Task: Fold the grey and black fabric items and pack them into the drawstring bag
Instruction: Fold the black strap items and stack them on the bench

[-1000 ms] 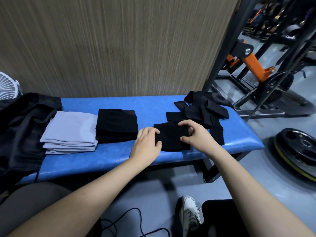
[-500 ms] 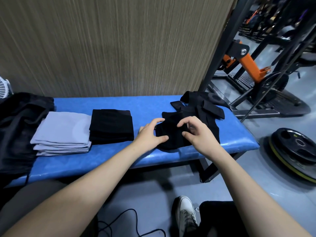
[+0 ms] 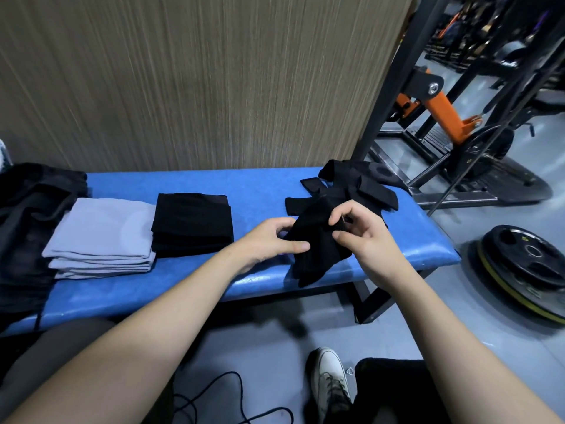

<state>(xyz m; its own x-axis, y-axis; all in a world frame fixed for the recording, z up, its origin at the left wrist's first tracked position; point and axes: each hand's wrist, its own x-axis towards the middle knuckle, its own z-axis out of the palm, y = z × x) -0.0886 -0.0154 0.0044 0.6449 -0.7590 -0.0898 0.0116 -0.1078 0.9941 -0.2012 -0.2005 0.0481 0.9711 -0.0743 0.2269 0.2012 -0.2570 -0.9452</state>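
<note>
A blue padded bench (image 3: 244, 185) carries the fabric. Both hands hold one black fabric piece (image 3: 315, 249) lifted just above the bench's right front. My left hand (image 3: 272, 240) grips its left side, thumb on top. My right hand (image 3: 363, 234) pinches its upper right edge. Behind it lies a loose heap of black fabric pieces (image 3: 360, 185). A folded black stack (image 3: 192, 224) sits mid-bench, with a folded grey stack (image 3: 101, 237) to its left. A black drawstring bag (image 3: 27, 228) lies crumpled at the far left.
A wood-grain wall (image 3: 198, 81) runs behind the bench. A black and orange gym rack (image 3: 440, 108) stands at the right, and a weight plate (image 3: 526, 267) lies on the floor. My white shoe (image 3: 327, 381) and a black cable (image 3: 214, 405) are below the bench.
The black piece lay flat on the bench under both hands; now both hands have raised it off the surface, bunched, with one end hanging over the front edge.
</note>
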